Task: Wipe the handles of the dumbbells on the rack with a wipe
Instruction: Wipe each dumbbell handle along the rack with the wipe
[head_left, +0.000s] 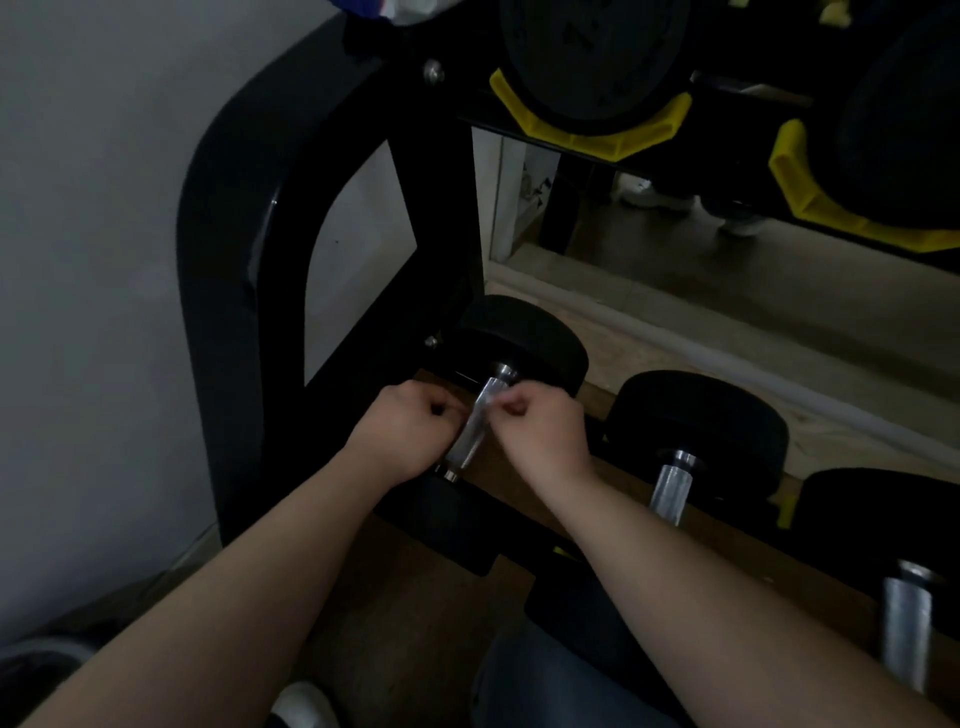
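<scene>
Gym, weights corner. A black steel rack (228, 260) with two tiers stands against a plain grey wall (93, 208). The lower tier holds a row of black round-headed dumbbells (701, 415) with chrome handles (672, 488). On the upper tier, upper dumbbells (587, 52) sit in yellow cradles (597, 135). Behind the rack is a mirror (675, 270) reaching down near floor level, with white shoes (644, 192) reflected in it. The light is dim. Brown floor (415, 623) underfoot.

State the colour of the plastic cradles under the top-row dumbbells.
Yellow plastic cradles, clearest in the head view.
</scene>
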